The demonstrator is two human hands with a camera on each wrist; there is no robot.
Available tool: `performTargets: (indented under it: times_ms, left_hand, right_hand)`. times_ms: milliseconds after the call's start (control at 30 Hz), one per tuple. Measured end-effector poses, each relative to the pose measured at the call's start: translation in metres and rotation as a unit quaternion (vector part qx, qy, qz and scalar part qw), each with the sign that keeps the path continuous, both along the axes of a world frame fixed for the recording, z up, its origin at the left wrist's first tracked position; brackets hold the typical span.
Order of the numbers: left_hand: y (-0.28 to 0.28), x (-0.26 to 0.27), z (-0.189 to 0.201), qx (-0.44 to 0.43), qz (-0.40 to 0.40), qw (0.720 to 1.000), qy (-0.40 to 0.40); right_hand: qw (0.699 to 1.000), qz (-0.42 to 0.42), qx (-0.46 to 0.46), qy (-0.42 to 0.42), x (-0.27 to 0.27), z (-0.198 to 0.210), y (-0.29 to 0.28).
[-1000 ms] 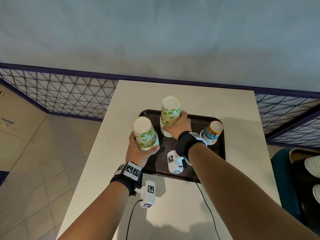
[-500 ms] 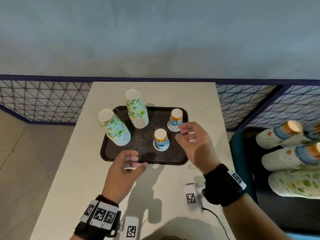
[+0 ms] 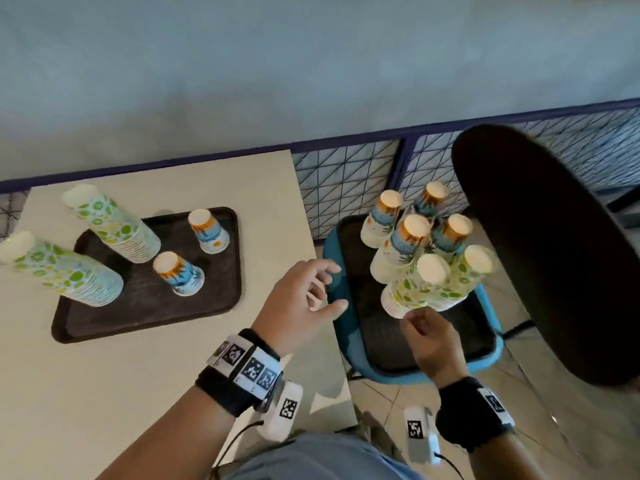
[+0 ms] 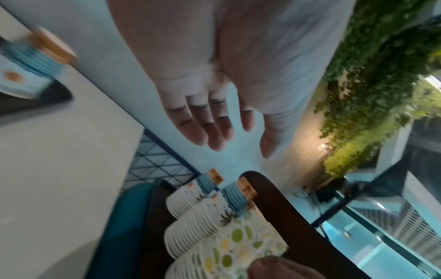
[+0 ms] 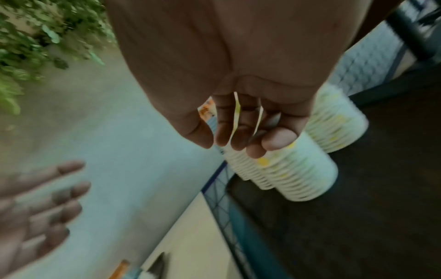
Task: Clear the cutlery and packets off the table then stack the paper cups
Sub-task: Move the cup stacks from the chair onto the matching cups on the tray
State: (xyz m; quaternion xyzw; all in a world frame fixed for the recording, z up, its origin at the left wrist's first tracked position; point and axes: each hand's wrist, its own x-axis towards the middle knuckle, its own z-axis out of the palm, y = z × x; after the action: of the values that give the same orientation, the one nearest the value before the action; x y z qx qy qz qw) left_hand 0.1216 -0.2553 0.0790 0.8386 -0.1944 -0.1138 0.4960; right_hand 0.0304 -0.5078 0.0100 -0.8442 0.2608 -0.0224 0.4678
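Your left hand (image 3: pixel 298 299) hovers with fingers (image 4: pixel 203 130) spread loosely, holding nothing; your right hand (image 3: pixel 433 341) has relaxed fingers (image 5: pixel 241 130) just before the chair's cup stacks (image 3: pixel 412 289).

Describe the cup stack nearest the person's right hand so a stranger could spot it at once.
Right of the table stands a blue chair carrying a cluster of upside-down cup stacks. Take the stack at the cluster's near edge, just beyond the right hand. It is green-and-yellow printed, unlike the blue-and-orange stacks behind, and nearer than its green twin.
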Motion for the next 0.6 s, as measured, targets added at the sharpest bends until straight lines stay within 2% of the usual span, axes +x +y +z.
performTargets:
  times_ms: [100, 167, 267, 400, 533, 600]
  left_hand:
    - [-0.053, -0.002, 0.011, 0.015, -0.057, 0.998, -0.036]
    - [-0.081, -0.003, 0.017, 0.030, -0.089, 0.993, -0.066]
    - [-0.118, -0.003, 0.020, 0.063, -0.127, 0.984, -0.106]
    - [-0.157, 0.002, 0.009, 0.140, -0.153, 0.967, -0.146]
    - [-0.178, 0.011, -0.009, 0.281, -0.174, 0.926, -0.180]
    - [-0.183, 0.014, -0.016, 0.308, -0.188, 0.917, -0.172]
  right_hand:
    - [0.997, -0.078, -0.024, -0.009, -0.015, -0.013, -0.030]
    - [0.995, -0.097, -0.004, 0.006, -0.014, -0.021, -0.043]
    - [0.995, -0.078, 0.027, 0.055, -0.005, -0.036, -0.055]
    - [0.995, -0.027, 0.025, 0.090, 0.011, -0.059, -0.055]
    - [0.994, -0.013, 0.017, 0.108, 0.022, -0.072, -0.049]
    - [0.994, -0.012, 0.015, 0.105, 0.026, -0.068, -0.046]
